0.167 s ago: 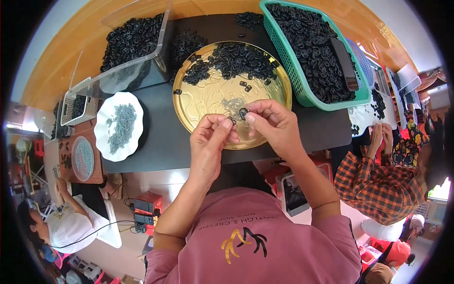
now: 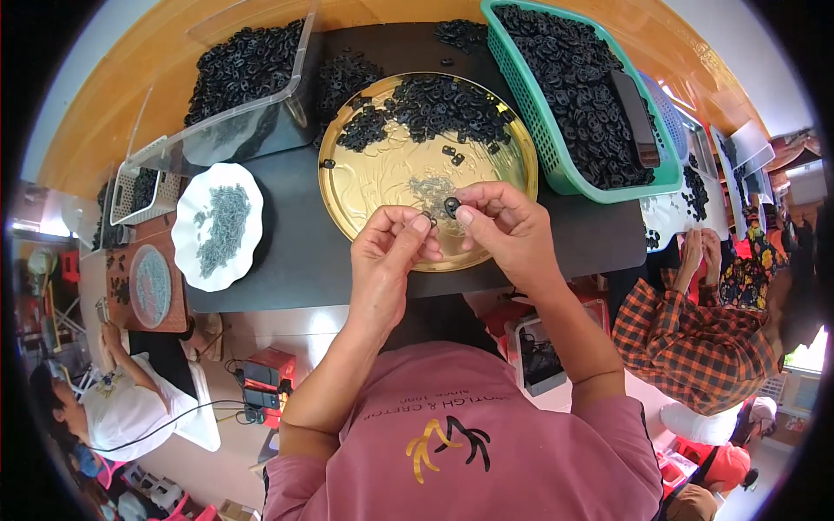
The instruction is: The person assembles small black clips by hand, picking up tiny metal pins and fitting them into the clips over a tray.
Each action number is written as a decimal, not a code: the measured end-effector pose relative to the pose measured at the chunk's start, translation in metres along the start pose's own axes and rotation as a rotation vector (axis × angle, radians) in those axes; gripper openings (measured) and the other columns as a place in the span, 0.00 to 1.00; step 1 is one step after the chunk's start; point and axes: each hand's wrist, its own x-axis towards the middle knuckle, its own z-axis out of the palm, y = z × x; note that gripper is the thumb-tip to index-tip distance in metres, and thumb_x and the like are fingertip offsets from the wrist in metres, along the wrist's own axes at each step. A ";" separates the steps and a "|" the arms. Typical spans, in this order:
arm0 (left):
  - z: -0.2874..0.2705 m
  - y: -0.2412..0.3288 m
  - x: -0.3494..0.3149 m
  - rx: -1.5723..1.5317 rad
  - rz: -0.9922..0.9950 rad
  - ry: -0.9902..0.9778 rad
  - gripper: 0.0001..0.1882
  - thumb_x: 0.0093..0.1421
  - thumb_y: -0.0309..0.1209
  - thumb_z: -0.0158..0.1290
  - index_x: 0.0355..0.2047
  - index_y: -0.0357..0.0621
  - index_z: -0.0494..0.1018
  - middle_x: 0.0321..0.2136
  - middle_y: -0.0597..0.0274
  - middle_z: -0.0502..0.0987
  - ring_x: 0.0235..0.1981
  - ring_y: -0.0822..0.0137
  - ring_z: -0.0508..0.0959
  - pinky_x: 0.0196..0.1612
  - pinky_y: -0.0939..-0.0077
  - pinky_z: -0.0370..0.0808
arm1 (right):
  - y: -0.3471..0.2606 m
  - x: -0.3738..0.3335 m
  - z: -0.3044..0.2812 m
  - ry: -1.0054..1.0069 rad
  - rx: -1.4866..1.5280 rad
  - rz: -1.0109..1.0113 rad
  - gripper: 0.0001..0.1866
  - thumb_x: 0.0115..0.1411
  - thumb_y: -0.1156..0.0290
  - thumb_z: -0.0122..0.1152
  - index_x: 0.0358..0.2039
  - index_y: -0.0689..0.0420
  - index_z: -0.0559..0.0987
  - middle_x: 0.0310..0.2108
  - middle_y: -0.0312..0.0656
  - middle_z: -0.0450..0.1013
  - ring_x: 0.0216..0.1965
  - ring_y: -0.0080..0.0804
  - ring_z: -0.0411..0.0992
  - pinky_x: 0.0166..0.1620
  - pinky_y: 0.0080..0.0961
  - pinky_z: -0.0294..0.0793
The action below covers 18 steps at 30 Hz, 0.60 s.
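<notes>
Head view, golden tray (image 2: 359, 195), dark table (image 2: 595, 230), pale floor (image 2: 278, 328)

Lower left: person in white short-sleeved shirt (image 2: 130, 412); right of them, red-and-black boxy item (image 2: 263, 386), details unclear, seen against pale tiled floor (image 2: 300, 327). Right side: person in orange-and-black checked shirt (image 2: 695, 347); dark flower-printed cloth (image 2: 752, 271) just above.

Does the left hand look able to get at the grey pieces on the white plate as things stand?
Probably yes: the grey pieces lie uncovered on the white plate, and nothing tall appears between it and the left hand, though that hand appears to pinch a small dark piece.
</notes>
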 end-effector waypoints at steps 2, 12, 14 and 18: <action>-0.002 -0.001 0.000 0.012 -0.021 -0.001 0.06 0.62 0.27 0.53 0.36 0.38 0.70 0.28 0.61 0.76 0.26 0.75 0.75 0.32 0.81 0.75 | 0.000 -0.001 0.001 0.042 -0.005 0.004 0.10 0.58 0.81 0.57 0.42 0.64 0.75 0.35 0.39 0.74 0.31 0.18 0.71 0.32 0.15 0.72; -0.002 -0.001 -0.001 0.055 -0.046 -0.022 0.04 0.61 0.24 0.52 0.36 0.38 0.70 0.27 0.62 0.75 0.25 0.76 0.74 0.30 0.82 0.74 | 0.000 -0.002 -0.001 0.002 -0.057 0.026 0.10 0.59 0.81 0.56 0.43 0.65 0.74 0.37 0.39 0.74 0.34 0.18 0.71 0.33 0.15 0.73; -0.002 -0.001 -0.001 0.057 -0.044 -0.022 0.04 0.61 0.24 0.52 0.36 0.38 0.70 0.26 0.62 0.75 0.25 0.76 0.74 0.30 0.82 0.74 | 0.001 -0.002 -0.001 -0.021 -0.086 0.029 0.11 0.59 0.81 0.56 0.43 0.65 0.74 0.37 0.39 0.74 0.34 0.18 0.71 0.33 0.14 0.72; -0.003 -0.001 0.000 0.070 -0.039 -0.027 0.04 0.61 0.23 0.51 0.35 0.37 0.70 0.26 0.62 0.75 0.24 0.76 0.74 0.29 0.82 0.74 | 0.001 -0.001 -0.002 -0.022 -0.089 0.018 0.11 0.59 0.81 0.56 0.43 0.65 0.74 0.37 0.39 0.74 0.34 0.18 0.71 0.32 0.14 0.72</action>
